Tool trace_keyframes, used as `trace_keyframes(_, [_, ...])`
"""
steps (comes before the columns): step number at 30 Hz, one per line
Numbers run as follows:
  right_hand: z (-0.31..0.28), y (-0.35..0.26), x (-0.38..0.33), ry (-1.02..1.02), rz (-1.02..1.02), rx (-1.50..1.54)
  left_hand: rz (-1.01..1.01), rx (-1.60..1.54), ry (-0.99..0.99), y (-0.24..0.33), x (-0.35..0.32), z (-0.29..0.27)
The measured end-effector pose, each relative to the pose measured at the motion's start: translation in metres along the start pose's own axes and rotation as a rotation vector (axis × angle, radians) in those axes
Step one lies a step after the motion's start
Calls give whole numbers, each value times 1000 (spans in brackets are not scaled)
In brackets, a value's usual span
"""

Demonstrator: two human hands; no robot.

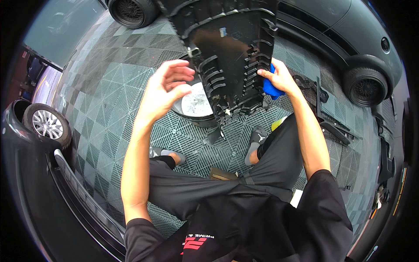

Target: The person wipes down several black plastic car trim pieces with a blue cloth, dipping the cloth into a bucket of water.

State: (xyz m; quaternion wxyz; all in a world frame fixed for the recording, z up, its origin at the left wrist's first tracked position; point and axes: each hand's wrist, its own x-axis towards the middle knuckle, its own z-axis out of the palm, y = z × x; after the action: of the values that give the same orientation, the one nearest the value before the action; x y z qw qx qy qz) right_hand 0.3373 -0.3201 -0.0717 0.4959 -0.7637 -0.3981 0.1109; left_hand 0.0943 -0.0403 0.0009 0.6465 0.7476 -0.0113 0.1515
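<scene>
Work looks unfinished: right hand (281, 77) grips black panel (224, 70) and blue cloth (271, 90), left hand (169, 87) hangs open and empty near foamy bucket (198, 119), brownish patch (233, 46) showing on panel.

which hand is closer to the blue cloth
Right: the right hand touches the blue cloth at the right of the black panel; the left hand is open by the panel's left side.
</scene>
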Motion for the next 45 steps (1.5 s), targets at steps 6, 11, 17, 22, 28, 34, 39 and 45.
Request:
trace_keyframes(6, [-43,36,-26,182,26,49,8,1309,108,-167,-20,-16])
trace_keyframes(11, [-89,60,-39,286,61,128,-956,502,354,-219,7,-100])
trace_keyframes(17, [-118,74,-44,288,65,8,-952,215,545,-246,3,-79])
trace_keyframes(22, [-109,80,-32,291,87,41,-970,302,558,-252,-7,-102])
trace_keyframes(28, [-86,106,-27,330,133,125,-1000,366,618,-224,-23,-126])
trace_keyframes(34, [-38,122,-2,339,120,68,-1051,364,725,-232,-59,-194])
trace_keyframes(39, [-2,138,6,287,131,106,-1108,63,772,-237,-107,-249])
trace_keyframes(45, [53,125,24,245,46,-23,-1057,408,765,-195,-115,-270])
